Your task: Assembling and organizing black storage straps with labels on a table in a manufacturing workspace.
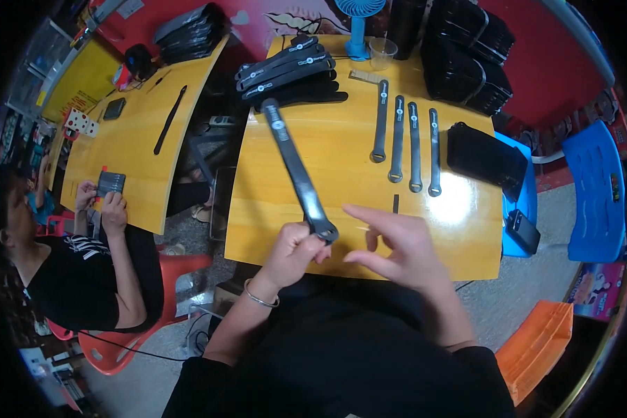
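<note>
My left hand (292,254) is closed around the looped end of a dark strap (296,167). That strap slants up and away over the table, its rounded far end carrying a pale printed mark. To the right of it my right hand (400,247) is raised, thumb and forefinger spread apart with nothing between them. Beyond the right hand, several similar straps (398,139) lie side by side, their looped ends toward me. A small dark strip (396,203) lies just past my right fingers. At the back left is a pile of more straps (289,73).
On the yellow table (258,209) are a blue fan (357,28), a clear cup (382,53), bundled black packs (467,66) and a black case (486,157). A blue stool with a phone (523,231) stands right. A co-worker (83,272) sits at the left table (146,118).
</note>
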Demonstrator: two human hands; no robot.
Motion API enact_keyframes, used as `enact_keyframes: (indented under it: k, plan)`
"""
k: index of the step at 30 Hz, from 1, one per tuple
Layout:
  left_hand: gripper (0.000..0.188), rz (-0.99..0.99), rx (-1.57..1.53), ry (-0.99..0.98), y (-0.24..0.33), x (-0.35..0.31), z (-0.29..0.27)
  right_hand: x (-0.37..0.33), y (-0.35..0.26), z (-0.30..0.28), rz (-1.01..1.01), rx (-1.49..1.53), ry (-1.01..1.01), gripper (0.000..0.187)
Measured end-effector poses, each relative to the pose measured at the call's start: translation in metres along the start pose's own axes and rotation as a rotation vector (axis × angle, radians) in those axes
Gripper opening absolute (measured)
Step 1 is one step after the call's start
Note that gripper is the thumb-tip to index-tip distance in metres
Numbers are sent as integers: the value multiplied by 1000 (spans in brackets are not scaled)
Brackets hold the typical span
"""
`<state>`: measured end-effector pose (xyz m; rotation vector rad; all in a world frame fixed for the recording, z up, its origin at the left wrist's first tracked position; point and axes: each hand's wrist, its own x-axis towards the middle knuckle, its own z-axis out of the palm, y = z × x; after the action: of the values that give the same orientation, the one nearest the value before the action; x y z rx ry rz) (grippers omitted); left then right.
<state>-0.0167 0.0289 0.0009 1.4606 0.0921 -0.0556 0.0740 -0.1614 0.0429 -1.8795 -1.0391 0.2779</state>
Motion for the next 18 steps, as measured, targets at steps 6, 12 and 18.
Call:
enact_keyframes:
  k: [6, 12, 18]
  plan:
    - [28, 101, 111, -100, -3, 4, 3, 4, 22, 30, -81, 276, 116, 33]
    - [35, 121, 261, -124, 3, -1, 14, 1, 19, 28, 51, 516, 161, 10]
    - [29, 195, 788, -274, -22, -24, 13, 10, 15, -37, 23, 531, 579, 6]
